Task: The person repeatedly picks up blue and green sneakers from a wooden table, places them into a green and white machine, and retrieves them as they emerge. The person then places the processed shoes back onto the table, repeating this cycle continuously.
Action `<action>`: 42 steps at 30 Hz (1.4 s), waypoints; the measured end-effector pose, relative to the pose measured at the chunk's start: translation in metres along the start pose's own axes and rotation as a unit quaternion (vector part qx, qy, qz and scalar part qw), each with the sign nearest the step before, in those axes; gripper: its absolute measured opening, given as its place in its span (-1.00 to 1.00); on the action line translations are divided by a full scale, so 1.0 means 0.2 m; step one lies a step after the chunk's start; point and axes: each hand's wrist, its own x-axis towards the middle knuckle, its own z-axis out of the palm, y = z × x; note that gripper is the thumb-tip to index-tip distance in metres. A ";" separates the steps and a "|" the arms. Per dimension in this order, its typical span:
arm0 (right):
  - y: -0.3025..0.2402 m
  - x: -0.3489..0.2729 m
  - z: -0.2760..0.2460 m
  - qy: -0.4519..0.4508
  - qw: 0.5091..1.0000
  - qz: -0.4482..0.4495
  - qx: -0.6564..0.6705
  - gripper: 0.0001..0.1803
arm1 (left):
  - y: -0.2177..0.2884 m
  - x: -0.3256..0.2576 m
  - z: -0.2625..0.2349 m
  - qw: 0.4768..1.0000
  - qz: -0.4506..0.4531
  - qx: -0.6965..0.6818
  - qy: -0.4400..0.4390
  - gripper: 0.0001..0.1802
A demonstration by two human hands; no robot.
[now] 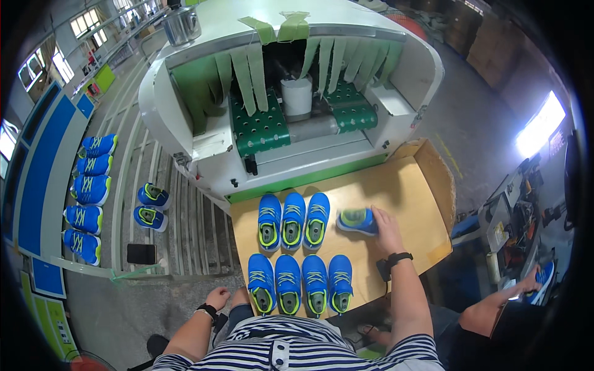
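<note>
My right hand (387, 229) is closed on the heel end of a blue sneaker (357, 221) with a lime-green lining, its toe partly hidden under my fingers. The shoe is slightly blurred and lies sideways low over the tan board (396, 185). Left of it, three matching sneakers (293, 216) stand in a row, toes pointing away from me. Closer to my body is a second row of several sneakers (314, 278), set the same way. My left hand (218, 298) rests low beside my thigh, fingers curled in, with nothing visible in it.
Beyond the board stands a white machine (204, 148) with green cloth strips and a perforated green belt (263, 131). On the left, a rack (124, 222) holds more blue sneakers (91, 189) and a dark phone-like slab (142, 253). Another person's hand (531, 279) holds a shoe at right.
</note>
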 end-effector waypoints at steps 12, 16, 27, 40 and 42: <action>-0.29 0.02 0.44 0.130 0.923 0.187 0.309 0.10 | -0.17 -0.10 0.06 0.998 -0.035 0.044 -0.015 -0.45; -0.42 0.04 0.41 -0.028 0.920 0.066 0.385 0.06 | -0.05 -0.02 0.03 0.999 0.002 0.036 0.009 -0.48; -0.69 -0.57 0.22 0.014 0.980 -0.088 0.180 -0.47 | 1.32 -0.33 -0.24 0.882 0.465 0.016 0.074 -0.53; -0.71 -0.62 0.29 0.051 0.985 -0.126 0.104 -0.72 | 1.25 -0.17 0.01 0.864 0.423 0.261 -0.084 -0.35; -0.72 -0.63 0.28 0.057 0.987 -0.122 0.092 -0.75 | 1.28 -0.27 0.01 0.879 0.377 0.285 -0.070 -0.30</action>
